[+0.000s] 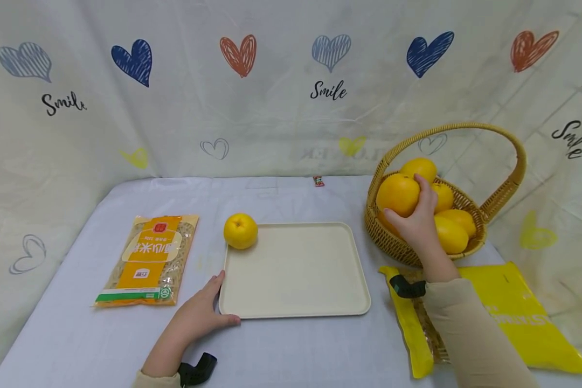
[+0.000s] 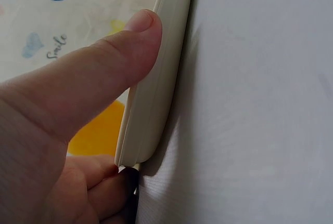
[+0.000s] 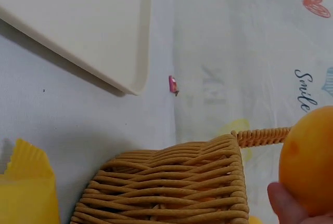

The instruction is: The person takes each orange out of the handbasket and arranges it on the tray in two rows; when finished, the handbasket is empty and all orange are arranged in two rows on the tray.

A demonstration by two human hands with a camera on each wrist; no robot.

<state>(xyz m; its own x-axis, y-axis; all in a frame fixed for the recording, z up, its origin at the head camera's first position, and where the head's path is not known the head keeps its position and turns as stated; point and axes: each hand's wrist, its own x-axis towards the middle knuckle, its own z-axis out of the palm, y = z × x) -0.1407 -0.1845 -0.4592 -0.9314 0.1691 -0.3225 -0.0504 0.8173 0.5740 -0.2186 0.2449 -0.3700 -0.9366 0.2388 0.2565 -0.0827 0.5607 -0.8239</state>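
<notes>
My right hand (image 1: 419, 221) grips an orange (image 1: 397, 195) between thumb and fingers, over the left side of the wicker basket (image 1: 393, 245). The same orange (image 3: 309, 156) shows at the right edge of the right wrist view, above the basket's rim. Several more yellow and orange fruits (image 1: 451, 234) lie in the basket. At the near-left corner of a cream tray (image 1: 296, 269), my left hand (image 1: 201, 310) holds the edges, its thumb (image 2: 140, 42) along the near side and its fingers at the left side. A round yellow fruit (image 1: 240, 231) sits on the tray's far-left corner.
Left of the tray lies a clear and orange food packet (image 1: 147, 261). A yellow bag (image 1: 519, 312) is under my right forearm, in front of the basket. A tall handle (image 1: 465, 126) arches over the basket. A small red wrapped sweet (image 1: 318, 181) lies by the table's far edge.
</notes>
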